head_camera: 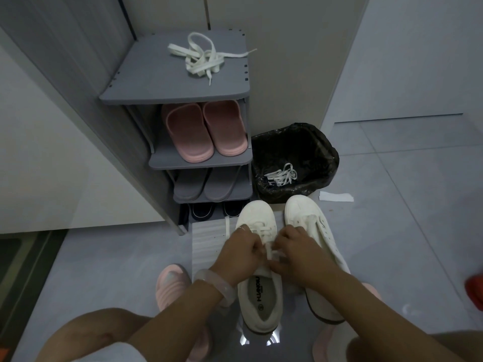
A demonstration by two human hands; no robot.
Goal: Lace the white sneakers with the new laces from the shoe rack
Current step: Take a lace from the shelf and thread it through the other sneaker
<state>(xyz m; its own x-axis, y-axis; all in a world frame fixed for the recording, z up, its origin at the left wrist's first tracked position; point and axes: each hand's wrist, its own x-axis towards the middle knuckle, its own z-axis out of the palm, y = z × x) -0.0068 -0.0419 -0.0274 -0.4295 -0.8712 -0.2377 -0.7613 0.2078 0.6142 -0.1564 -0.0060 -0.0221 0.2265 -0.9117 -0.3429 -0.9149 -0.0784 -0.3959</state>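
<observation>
Two white sneakers stand side by side on the floor in front of me. The left sneaker (258, 293) carries a white lace through its front eyelets. My left hand (239, 253) and my right hand (292, 253) meet over its tongue, both pinching the white lace (269, 250). The right sneaker (313, 231) lies partly under my right forearm. A loose bundle of white laces (202, 58) rests on the top shelf of the grey shoe rack (146, 90).
The rack holds pink slippers (203, 129), grey slippers (201, 184) and dark shoes below. A black-lined bin (295, 163) to its right contains old white laces (282, 175). A white foam sheet (206, 244) lies under the sneakers. My knees and pink slippers frame the bottom.
</observation>
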